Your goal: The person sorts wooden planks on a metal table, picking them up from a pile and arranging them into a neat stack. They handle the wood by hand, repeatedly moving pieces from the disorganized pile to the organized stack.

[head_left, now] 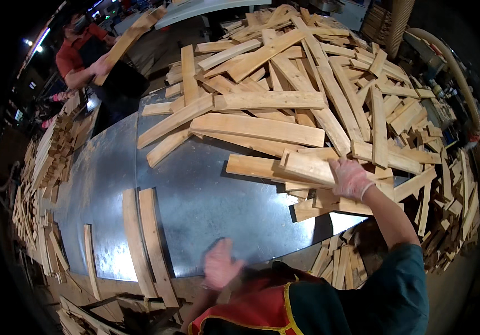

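Observation:
My right hand [352, 180], in a thin whitish glove with pinkish tones, is closed on the end of a short pale wooden board [307, 168] at the near right of a large pile. Beneath that board lies a longer wooden board [254, 166], its left end sticking out over the metal table. My left hand [221, 264] hovers by the table's near edge, somewhat blurred, its thumb apart from the fingers and nothing in it. Two long boards [138, 240] lie side by side to its left, reaching over the near edge, with a narrower strip [91, 259] farther left.
A big heap of loose boards [284, 100] covers the far and right part of the metal table [195, 190]. Stacked wood pieces [55, 148] line the left side. Across the table a person [92, 61] in red holds a long board [131, 42]. A ribbed hose [455, 67] curves down at far right.

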Demonstrator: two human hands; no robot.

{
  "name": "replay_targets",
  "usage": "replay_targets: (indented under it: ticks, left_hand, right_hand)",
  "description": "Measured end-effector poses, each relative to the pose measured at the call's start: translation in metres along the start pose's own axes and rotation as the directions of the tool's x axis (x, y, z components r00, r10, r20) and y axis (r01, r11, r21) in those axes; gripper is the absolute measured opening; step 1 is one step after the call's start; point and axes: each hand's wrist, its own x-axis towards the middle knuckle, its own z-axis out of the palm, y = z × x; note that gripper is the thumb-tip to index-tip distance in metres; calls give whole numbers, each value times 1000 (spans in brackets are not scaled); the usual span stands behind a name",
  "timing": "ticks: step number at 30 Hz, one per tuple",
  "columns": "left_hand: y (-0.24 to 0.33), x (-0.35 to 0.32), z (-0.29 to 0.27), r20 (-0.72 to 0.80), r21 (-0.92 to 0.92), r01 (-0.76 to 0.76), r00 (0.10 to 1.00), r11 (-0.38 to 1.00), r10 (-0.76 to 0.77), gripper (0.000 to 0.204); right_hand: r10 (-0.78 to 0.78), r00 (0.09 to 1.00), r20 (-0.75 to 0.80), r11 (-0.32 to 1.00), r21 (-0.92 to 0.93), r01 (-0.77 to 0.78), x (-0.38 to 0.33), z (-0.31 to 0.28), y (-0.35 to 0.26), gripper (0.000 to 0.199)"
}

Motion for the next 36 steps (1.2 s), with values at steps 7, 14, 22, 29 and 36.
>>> replay_targets:
  ticks: [7,14,22,29,36]
  left_hand:
    - [92,53,-27,204,-684,150,979,713,-10,95]
    - [-7,43,-41,367,-881,287,916,-376,-161,70]
    - [-69,-29,-68,209,-487,390,921,782,-329,96]
    - [-190,-150,-74,-100,-157,660,729,735,-677,94]
    - [-269,-173,-107,-31,-293,681,694,671,-719,79]
  right_hand:
    - [-156,984,92,343,939,-33,13,-7,-138,77]
    - [-387,920,69,-713,610,-346,78,97,-261,48]
    - [-164,975,147,-220,958,-182,65,102,-449,70]
    - [-136,965,224,-85,968,-237,91,101,-510,51]
    - [-88,981,174,132,978,-161,90,83,-601,45]
